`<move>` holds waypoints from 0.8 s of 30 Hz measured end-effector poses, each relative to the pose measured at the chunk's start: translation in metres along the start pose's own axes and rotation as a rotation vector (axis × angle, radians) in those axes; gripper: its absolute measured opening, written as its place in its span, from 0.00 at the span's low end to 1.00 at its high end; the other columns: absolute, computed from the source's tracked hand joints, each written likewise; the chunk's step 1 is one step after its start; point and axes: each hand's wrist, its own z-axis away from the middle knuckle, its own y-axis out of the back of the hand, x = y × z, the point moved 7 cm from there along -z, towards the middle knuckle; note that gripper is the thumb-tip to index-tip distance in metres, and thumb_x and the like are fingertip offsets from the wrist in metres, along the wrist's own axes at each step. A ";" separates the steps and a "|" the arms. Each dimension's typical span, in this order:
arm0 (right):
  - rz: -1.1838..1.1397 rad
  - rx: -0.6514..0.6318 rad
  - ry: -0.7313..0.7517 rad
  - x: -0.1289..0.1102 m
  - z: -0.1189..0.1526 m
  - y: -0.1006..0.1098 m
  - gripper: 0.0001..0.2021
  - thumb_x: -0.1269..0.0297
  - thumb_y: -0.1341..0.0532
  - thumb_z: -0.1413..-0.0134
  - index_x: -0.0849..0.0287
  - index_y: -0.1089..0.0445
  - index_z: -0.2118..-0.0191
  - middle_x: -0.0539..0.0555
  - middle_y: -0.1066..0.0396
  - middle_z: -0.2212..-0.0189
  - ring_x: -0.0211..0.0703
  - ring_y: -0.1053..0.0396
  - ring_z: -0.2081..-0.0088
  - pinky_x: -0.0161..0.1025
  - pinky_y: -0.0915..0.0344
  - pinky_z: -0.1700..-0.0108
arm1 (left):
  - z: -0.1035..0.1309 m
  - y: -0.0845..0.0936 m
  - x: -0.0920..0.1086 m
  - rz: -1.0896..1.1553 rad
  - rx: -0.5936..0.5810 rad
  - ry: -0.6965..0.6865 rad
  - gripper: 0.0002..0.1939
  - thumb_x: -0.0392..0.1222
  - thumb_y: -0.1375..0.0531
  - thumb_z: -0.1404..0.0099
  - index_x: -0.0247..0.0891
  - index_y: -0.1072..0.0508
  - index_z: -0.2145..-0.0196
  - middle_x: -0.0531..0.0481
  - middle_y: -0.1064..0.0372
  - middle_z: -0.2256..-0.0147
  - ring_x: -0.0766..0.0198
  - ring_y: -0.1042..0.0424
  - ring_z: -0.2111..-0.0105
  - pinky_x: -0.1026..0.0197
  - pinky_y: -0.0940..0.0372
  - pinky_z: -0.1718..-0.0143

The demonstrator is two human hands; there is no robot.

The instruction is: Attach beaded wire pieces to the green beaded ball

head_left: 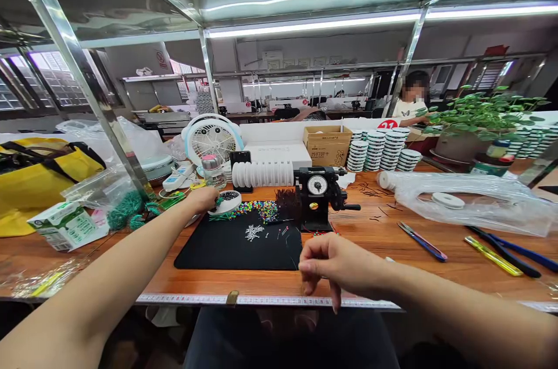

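My left hand point(206, 200) reaches to the left rear of the black mat point(209, 250). Its fingers are closed at a bit of green, string-like material, too small to make out, beside a round white piece with a dark top point(229, 203). My right hand point(325, 264) hangs over the mat's front right corner, thumb and forefinger pinched together and the other fingers curled down; whatever they may hold is too fine to see. Mixed coloured beads point(267, 210) and a heap of small silvery-white pieces point(254, 232) lie on the mat.
A black hand-cranked winding machine point(317, 197) carries a row of white discs point(263, 174) behind the mat. Cutters point(422, 241) and blue-handled pliers point(505, 250) lie right. A fan point(212, 139) and jar point(213, 171) stand behind. A tape measure point(192, 299) runs along the front edge.
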 end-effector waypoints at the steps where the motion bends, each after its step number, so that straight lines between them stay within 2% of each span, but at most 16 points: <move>1: -0.099 0.023 -0.028 0.000 -0.001 0.001 0.12 0.56 0.37 0.54 0.60 0.36 0.72 0.47 0.34 0.81 0.31 0.41 0.83 0.27 0.54 0.85 | 0.001 0.003 0.002 0.029 0.031 0.005 0.11 0.44 0.42 0.37 0.34 0.30 0.60 0.47 0.31 0.60 0.60 0.31 0.62 0.52 0.34 0.59; 5: -0.405 0.159 0.002 0.007 -0.006 -0.006 0.15 0.57 0.33 0.59 0.61 0.38 0.75 0.38 0.53 0.88 0.25 0.62 0.86 0.28 0.67 0.85 | 0.023 0.024 0.014 0.236 0.223 -0.003 0.11 0.46 0.42 0.38 0.33 0.30 0.66 0.48 0.31 0.68 0.61 0.31 0.67 0.55 0.36 0.63; 7: -0.499 0.201 0.076 0.012 -0.008 -0.013 0.15 0.57 0.33 0.58 0.62 0.37 0.75 0.38 0.55 0.88 0.25 0.64 0.85 0.30 0.69 0.84 | 0.049 0.028 0.027 0.389 0.314 -0.036 0.14 0.48 0.45 0.37 0.33 0.30 0.68 0.50 0.33 0.74 0.60 0.32 0.71 0.58 0.38 0.68; 9: -0.555 0.251 0.140 0.018 -0.011 -0.019 0.15 0.56 0.33 0.57 0.62 0.36 0.74 0.38 0.54 0.88 0.26 0.64 0.85 0.31 0.69 0.83 | 0.083 0.022 0.049 0.556 0.352 -0.096 0.17 0.52 0.49 0.36 0.35 0.31 0.67 0.53 0.36 0.79 0.63 0.33 0.76 0.61 0.39 0.72; 11: -0.592 0.291 0.174 0.023 -0.014 -0.024 0.16 0.55 0.33 0.57 0.63 0.34 0.73 0.39 0.54 0.89 0.26 0.64 0.86 0.32 0.69 0.83 | 0.122 0.005 0.078 0.702 0.323 -0.167 0.19 0.55 0.51 0.36 0.36 0.32 0.67 0.53 0.35 0.78 0.67 0.35 0.79 0.64 0.40 0.75; 12: -0.600 0.305 0.186 0.024 -0.016 -0.026 0.16 0.54 0.33 0.58 0.63 0.34 0.73 0.39 0.53 0.89 0.26 0.64 0.86 0.32 0.69 0.83 | 0.141 -0.005 0.092 0.816 0.295 -0.185 0.19 0.55 0.51 0.36 0.36 0.33 0.67 0.54 0.36 0.78 0.69 0.39 0.82 0.65 0.43 0.80; 13: -0.599 0.317 0.198 0.025 -0.018 -0.028 0.16 0.54 0.33 0.58 0.63 0.33 0.72 0.39 0.53 0.89 0.26 0.64 0.86 0.32 0.68 0.83 | 0.158 -0.020 0.105 1.154 0.199 -0.177 0.16 0.54 0.46 0.39 0.36 0.33 0.67 0.55 0.38 0.80 0.71 0.42 0.84 0.67 0.47 0.83; 15: -0.580 0.342 0.230 0.025 -0.019 -0.030 0.16 0.54 0.32 0.58 0.64 0.31 0.72 0.40 0.52 0.89 0.26 0.62 0.85 0.32 0.66 0.83 | 0.187 -0.049 0.129 1.660 -0.002 -0.093 0.13 0.49 0.39 0.43 0.36 0.33 0.69 0.57 0.40 0.80 0.76 0.47 0.85 0.70 0.53 0.85; 17: -0.552 0.371 0.278 0.023 -0.017 -0.033 0.15 0.56 0.32 0.58 0.64 0.30 0.73 0.41 0.49 0.88 0.26 0.59 0.84 0.32 0.63 0.82 | 0.207 -0.069 0.149 2.003 -0.166 -0.026 0.12 0.44 0.37 0.43 0.35 0.35 0.74 0.60 0.45 0.82 0.79 0.51 0.87 0.72 0.55 0.86; 20: -0.510 0.341 0.335 0.017 -0.012 -0.043 0.12 0.59 0.33 0.57 0.64 0.31 0.78 0.44 0.42 0.86 0.29 0.50 0.83 0.31 0.54 0.80 | 0.219 -0.084 0.167 2.361 -0.339 0.064 0.12 0.40 0.37 0.42 0.34 0.37 0.76 0.62 0.52 0.84 0.80 0.56 0.88 0.74 0.58 0.88; 24: -0.476 0.276 0.319 0.009 -0.005 -0.060 0.11 0.61 0.34 0.57 0.63 0.32 0.79 0.50 0.33 0.82 0.35 0.37 0.78 0.33 0.41 0.73 | 0.222 -0.087 0.174 2.629 -0.472 0.140 0.08 0.35 0.38 0.42 0.33 0.36 0.73 0.63 0.54 0.84 0.81 0.54 0.90 0.75 0.58 0.90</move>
